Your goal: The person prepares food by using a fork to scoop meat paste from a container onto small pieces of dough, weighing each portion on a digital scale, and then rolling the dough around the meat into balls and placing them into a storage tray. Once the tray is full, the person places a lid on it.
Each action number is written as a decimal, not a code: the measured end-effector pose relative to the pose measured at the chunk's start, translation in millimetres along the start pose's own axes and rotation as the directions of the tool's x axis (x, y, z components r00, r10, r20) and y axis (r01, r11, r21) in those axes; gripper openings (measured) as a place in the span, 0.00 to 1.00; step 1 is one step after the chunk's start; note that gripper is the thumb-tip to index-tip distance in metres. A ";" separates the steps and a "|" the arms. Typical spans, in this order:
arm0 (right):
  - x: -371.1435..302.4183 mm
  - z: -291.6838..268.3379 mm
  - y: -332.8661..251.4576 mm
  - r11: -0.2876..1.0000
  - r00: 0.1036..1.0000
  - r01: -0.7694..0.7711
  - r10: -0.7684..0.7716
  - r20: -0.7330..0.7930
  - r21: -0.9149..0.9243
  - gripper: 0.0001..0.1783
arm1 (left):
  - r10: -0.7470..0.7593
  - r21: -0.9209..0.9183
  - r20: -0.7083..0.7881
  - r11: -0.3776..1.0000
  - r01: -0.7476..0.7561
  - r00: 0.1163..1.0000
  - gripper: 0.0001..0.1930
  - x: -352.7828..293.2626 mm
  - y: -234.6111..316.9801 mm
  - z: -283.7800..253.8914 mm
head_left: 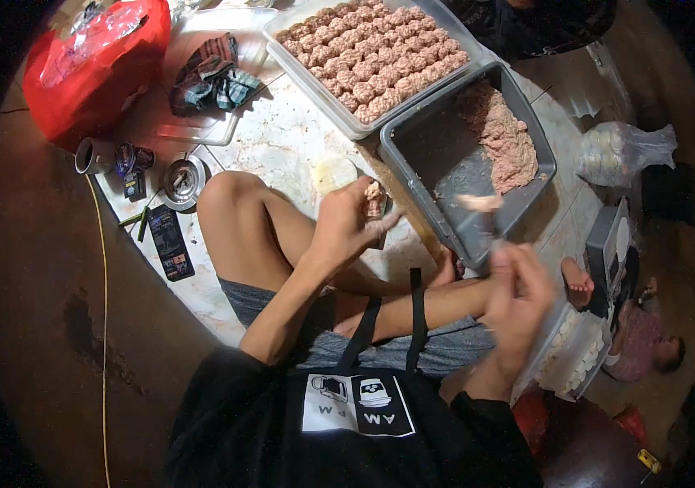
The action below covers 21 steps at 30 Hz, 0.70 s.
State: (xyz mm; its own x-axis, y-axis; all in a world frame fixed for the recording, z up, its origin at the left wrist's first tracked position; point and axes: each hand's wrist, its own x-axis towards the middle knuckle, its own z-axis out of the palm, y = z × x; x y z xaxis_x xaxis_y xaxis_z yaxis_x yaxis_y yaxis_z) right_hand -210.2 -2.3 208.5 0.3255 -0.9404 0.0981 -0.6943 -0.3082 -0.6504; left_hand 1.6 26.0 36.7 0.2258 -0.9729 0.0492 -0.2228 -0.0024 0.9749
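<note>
My left hand [346, 218] is closed around a small dumpling [374, 198], a lump of pinkish minced filling showing at its top; the fingers hide most of it. Just beyond lies a pale round stack of wrappers [334, 172]. My right hand [520, 286], smeared by motion, grips a small utensil [487, 224] with a dab of filling on its end; its exact kind is too blurred to tell. That end is over the grey tub [390, 145], where minced filling [503, 142] is heaped along the right side. Behind it, a clear plastic container [278, 57] holds rows of filled dumplings [372, 57].
At left are a red plastic bag [91, 73], a checked cloth [216, 77], a mug [92, 156] and an ashtray [182, 180]. A plastic-wrapped bundle [625, 150] and a container of pale pieces [573, 358] lie right. Another person [644, 342] is at far right.
</note>
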 end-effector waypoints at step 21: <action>16.0 29.8 -10.7 0.930 0.942 0.188 -0.079 0.327 -0.315 0.09 | -0.033 -0.157 0.177 0.986 0.062 0.984 0.19 1.7 2.2 -0.3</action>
State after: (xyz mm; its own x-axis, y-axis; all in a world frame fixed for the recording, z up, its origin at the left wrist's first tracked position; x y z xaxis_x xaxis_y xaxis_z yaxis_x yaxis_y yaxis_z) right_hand -178.4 -9.7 194.6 0.5712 -0.8144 -0.1022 -0.7871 -0.5083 -0.3494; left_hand 1.8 24.4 39.0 0.0613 -0.9979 -0.0228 -0.0570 -0.0263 0.9980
